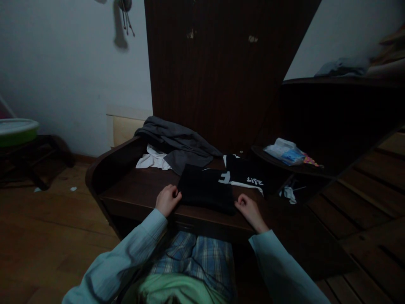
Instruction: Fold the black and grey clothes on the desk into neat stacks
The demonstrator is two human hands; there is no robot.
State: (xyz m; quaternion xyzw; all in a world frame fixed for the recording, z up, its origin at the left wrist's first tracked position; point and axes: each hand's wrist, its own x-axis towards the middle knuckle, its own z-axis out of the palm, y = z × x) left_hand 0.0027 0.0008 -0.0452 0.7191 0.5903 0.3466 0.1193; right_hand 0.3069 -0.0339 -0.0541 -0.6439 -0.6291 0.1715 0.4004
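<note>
A black folded garment (202, 190) with a grey print at its far right corner lies on the dark wooden desk (123, 194). My left hand (167, 200) is closed, pinching the garment's left edge near the front. On the opposite side, the fingers of my right hand (248, 207) are pressed together at its right front corner. Just behind and to the right lies another folded black garment (243, 171) with white lettering and white trim, touching or slightly under the first; the dim light hides which.
A crumpled grey garment (180, 139) and a white cloth (153, 158) lie at the desk's back left. A small shelf (319, 169) at right holds plastic packets (284, 152). At far left, a green basin (17, 131) sits on a dark stool (34, 152).
</note>
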